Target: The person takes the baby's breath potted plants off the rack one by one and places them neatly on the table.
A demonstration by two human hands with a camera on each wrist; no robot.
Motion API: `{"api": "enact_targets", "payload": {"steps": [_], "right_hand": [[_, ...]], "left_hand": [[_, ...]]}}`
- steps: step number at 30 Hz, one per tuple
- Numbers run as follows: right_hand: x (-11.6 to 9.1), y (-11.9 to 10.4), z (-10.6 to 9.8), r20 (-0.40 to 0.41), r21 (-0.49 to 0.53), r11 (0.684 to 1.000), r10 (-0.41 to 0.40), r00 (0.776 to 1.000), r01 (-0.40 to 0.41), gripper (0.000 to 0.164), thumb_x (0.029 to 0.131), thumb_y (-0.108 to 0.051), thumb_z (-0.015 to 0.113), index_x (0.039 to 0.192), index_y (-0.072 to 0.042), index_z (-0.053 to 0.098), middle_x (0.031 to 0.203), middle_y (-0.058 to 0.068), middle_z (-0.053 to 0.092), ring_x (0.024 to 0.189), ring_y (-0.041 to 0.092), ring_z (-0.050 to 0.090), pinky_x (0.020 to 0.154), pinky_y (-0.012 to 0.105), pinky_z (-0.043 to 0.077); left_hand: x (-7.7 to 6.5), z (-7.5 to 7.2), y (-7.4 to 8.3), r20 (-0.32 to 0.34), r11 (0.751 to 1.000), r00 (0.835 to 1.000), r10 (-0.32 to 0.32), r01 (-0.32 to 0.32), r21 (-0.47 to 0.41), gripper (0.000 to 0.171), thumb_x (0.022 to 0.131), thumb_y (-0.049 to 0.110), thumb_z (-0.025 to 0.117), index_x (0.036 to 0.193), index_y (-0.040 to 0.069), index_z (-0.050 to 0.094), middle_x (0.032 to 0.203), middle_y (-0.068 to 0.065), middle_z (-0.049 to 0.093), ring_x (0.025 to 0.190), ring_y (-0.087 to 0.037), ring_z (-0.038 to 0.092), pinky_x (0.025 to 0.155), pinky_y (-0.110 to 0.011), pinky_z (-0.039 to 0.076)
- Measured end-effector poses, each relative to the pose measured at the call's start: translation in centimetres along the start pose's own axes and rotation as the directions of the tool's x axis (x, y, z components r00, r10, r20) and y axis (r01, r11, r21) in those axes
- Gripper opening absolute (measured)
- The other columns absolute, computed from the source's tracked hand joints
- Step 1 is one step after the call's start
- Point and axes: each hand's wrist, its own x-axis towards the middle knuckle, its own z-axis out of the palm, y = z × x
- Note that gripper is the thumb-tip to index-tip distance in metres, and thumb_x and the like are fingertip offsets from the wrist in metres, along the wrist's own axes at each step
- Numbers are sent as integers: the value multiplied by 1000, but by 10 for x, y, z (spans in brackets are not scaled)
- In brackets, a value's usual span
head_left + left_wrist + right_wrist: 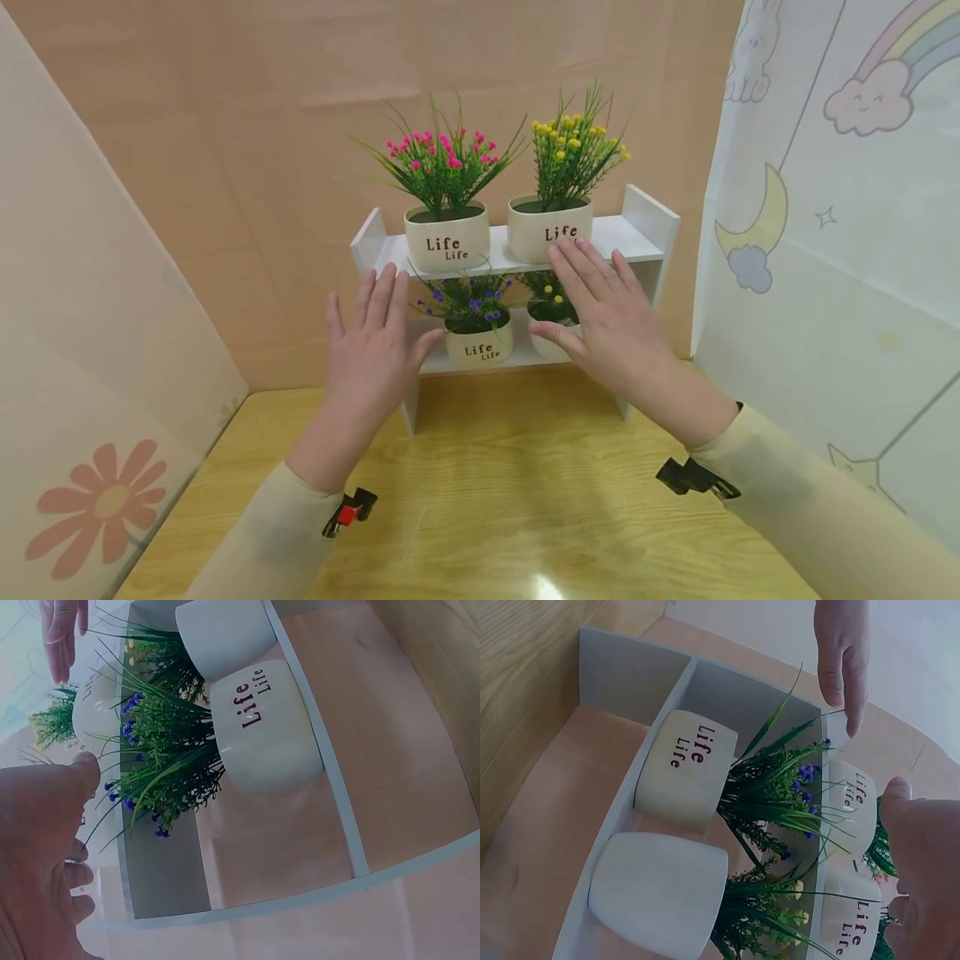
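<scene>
My left hand (373,354) is raised before the left side of a two-tier white shelf (637,239), fingers straight and spread, holding nothing. Likewise empty, my right hand (618,325) reaches across the right side with straight fingers. On the top tier stand a cream pot with pink flowers (447,240) and one with yellow flowers (534,236). Below are a purple-flowered pot (477,347) and a small yellow-flowered pot (550,342), partly hidden by my right hand. In the right wrist view, that lower pot's (656,892) visible side is plain. Both hands look apart from the pots.
The shelf stands at the back of a wood-grain table (510,492). A tan cloth backdrop (225,167) hangs behind it. White printed panels close in the left (90,292) and right (840,275) sides. Black wrist straps show on both sleeves.
</scene>
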Motion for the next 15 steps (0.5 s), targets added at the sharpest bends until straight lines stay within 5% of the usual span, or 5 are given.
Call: {"api": "enact_targets", "payload": {"steps": [7,15], "right_hand": [[11,10,-5,-28,42,998,39,999,-37,97,107,-53,71,176,-5,22,182,14,22,169,34,16,137,57,6],[22,19,-15,-52,97,993,72,996,-67,96,107,-48,72,175,-1,23,181,18,24,168,36,20,136,60,11]], "left_hand": [[10,0,-2,-10,1000,1000,4,-4,23,95,111,69,49,178,11,14,184,-10,16,171,-31,5,133,-68,-2],[17,3,-3,8,1000,1000,-19,19,0,94,112,68,47,178,9,16,184,-11,16,171,-30,3,133,-65,-8]]}}
